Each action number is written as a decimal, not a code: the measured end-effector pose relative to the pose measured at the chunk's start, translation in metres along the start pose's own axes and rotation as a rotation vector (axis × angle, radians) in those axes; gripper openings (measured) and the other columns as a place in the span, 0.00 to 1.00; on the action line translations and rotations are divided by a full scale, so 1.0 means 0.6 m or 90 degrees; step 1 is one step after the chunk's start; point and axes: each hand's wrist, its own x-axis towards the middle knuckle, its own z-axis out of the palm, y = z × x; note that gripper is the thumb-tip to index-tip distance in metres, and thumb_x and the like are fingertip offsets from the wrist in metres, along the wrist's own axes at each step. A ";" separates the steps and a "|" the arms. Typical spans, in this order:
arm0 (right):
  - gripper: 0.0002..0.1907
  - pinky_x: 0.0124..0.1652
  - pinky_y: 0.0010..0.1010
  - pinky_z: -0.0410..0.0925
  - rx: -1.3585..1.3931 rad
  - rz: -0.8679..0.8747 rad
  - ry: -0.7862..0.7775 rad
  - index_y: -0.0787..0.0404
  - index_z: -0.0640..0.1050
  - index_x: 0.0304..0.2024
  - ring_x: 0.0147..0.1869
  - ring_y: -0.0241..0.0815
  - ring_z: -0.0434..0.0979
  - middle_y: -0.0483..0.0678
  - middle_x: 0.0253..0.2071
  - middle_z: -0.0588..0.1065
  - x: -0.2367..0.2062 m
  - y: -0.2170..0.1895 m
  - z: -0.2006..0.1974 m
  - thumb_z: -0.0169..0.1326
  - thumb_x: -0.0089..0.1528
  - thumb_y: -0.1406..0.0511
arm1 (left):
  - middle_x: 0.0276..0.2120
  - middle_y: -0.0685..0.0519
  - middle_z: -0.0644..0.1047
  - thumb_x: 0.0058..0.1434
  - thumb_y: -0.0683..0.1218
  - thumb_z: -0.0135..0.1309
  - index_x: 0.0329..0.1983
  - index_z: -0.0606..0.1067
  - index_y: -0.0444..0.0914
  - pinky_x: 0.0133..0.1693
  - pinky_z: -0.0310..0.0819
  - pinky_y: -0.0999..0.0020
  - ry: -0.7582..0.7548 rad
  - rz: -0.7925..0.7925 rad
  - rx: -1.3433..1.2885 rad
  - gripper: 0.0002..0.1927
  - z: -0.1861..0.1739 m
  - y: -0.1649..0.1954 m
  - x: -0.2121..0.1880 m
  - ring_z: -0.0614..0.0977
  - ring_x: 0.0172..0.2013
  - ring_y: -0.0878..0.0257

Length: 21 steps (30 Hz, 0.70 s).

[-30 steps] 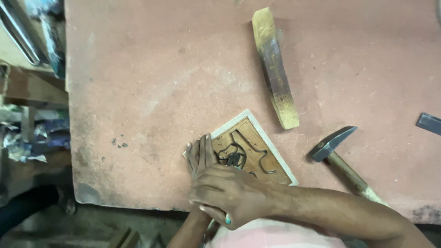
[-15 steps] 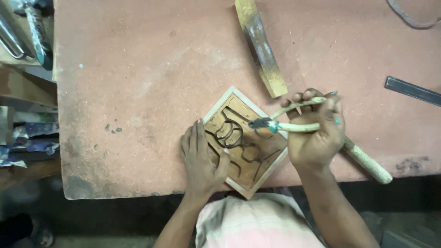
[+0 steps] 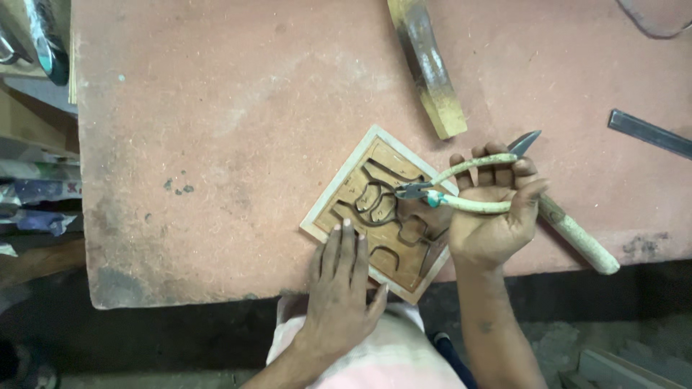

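A square wooden block (image 3: 360, 176) with a pale border and a carved-out pattern lies turned like a diamond near the front edge of the reddish worktable (image 3: 238, 115). My left hand (image 3: 342, 281) lies flat on its lower corner, fingers together, holding it down. My right hand (image 3: 490, 209) grips a pair of pliers (image 3: 450, 191) with pale handles; their small jaws touch dark bent metal strips set in the carved grooves near the block's middle.
A hammer (image 3: 573, 230) with a pale wooden handle lies under my right hand, head pointing up-left. A long wooden block (image 3: 427, 65) rests at the top middle. A flat metal bar (image 3: 649, 133) sits at right. Clutter and tools fill the left edge.
My right hand came from the block's left side to its right side and now holds pliers over the carving. My left hand slid down to the block's lower corner.
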 end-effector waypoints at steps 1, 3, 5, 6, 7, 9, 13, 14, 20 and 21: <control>0.18 0.69 0.58 0.63 0.007 -0.002 0.002 0.53 0.74 0.53 0.64 0.49 0.72 0.50 0.60 0.75 -0.001 0.004 -0.002 0.45 0.75 0.48 | 0.67 0.23 0.58 0.57 0.54 0.60 0.67 0.59 0.21 0.66 0.47 0.36 0.000 0.012 0.008 0.44 0.005 -0.005 0.000 0.58 0.69 0.30; 0.18 0.70 0.61 0.64 0.007 -0.004 0.014 0.52 0.74 0.53 0.66 0.49 0.72 0.49 0.59 0.75 -0.002 0.014 -0.006 0.46 0.74 0.49 | 0.67 0.23 0.58 0.59 0.54 0.59 0.68 0.59 0.21 0.67 0.48 0.36 -0.007 0.033 0.023 0.44 0.011 -0.012 -0.004 0.58 0.69 0.31; 0.17 0.69 0.60 0.64 0.005 0.001 0.035 0.52 0.74 0.52 0.66 0.50 0.72 0.49 0.58 0.75 -0.003 0.021 -0.009 0.46 0.74 0.49 | 0.67 0.22 0.59 0.60 0.54 0.59 0.67 0.59 0.20 0.67 0.48 0.37 -0.007 0.034 0.025 0.43 0.015 -0.016 -0.006 0.59 0.69 0.30; 0.16 0.68 0.59 0.64 0.007 0.003 0.042 0.52 0.73 0.52 0.65 0.50 0.72 0.48 0.57 0.75 -0.004 0.024 -0.010 0.46 0.75 0.49 | 0.67 0.22 0.59 0.61 0.55 0.58 0.67 0.59 0.20 0.68 0.48 0.37 -0.006 0.035 0.027 0.43 0.016 -0.018 -0.006 0.59 0.69 0.30; 0.16 0.66 0.57 0.64 0.010 0.003 0.046 0.52 0.73 0.51 0.64 0.50 0.72 0.47 0.56 0.75 -0.003 0.025 -0.011 0.46 0.75 0.49 | 0.66 0.21 0.59 0.61 0.55 0.58 0.66 0.59 0.19 0.68 0.47 0.37 -0.021 0.048 0.037 0.43 0.016 -0.020 -0.006 0.58 0.69 0.29; 0.15 0.66 0.55 0.65 0.030 0.013 0.057 0.51 0.73 0.51 0.62 0.48 0.71 0.47 0.54 0.74 0.000 0.026 -0.010 0.47 0.75 0.50 | 0.65 0.19 0.59 0.60 0.56 0.58 0.64 0.59 0.17 0.67 0.45 0.35 -0.045 0.076 0.057 0.43 0.013 -0.022 -0.004 0.57 0.68 0.26; 0.15 0.62 0.49 0.65 0.051 0.056 0.098 0.51 0.73 0.52 0.57 0.45 0.70 0.46 0.49 0.72 0.010 0.024 -0.005 0.47 0.73 0.51 | 0.65 0.18 0.57 0.60 0.57 0.58 0.65 0.59 0.17 0.68 0.44 0.37 -0.100 0.084 0.072 0.45 0.005 -0.025 0.000 0.55 0.69 0.26; 0.15 0.60 0.46 0.65 0.047 0.054 0.073 0.53 0.73 0.52 0.55 0.43 0.69 0.45 0.48 0.71 0.012 0.024 -0.003 0.47 0.74 0.51 | 0.65 0.17 0.56 0.59 0.58 0.58 0.65 0.59 0.16 0.67 0.44 0.37 -0.123 0.083 0.073 0.46 0.003 -0.025 0.001 0.54 0.69 0.26; 0.16 0.51 0.39 0.64 -0.009 0.008 -0.010 0.57 0.68 0.44 0.46 0.40 0.65 0.45 0.42 0.68 0.014 0.026 0.008 0.47 0.78 0.53 | 0.65 0.15 0.55 0.58 0.60 0.58 0.64 0.58 0.15 0.67 0.42 0.36 -0.171 0.086 0.028 0.49 -0.002 -0.034 0.006 0.52 0.69 0.24; 0.16 0.50 0.39 0.64 -0.014 -0.004 -0.015 0.58 0.68 0.44 0.45 0.40 0.65 0.45 0.41 0.67 0.013 0.026 0.011 0.46 0.78 0.54 | 0.64 0.14 0.54 0.58 0.60 0.59 0.64 0.58 0.14 0.67 0.41 0.36 -0.176 0.090 0.023 0.49 -0.002 -0.035 0.006 0.51 0.69 0.24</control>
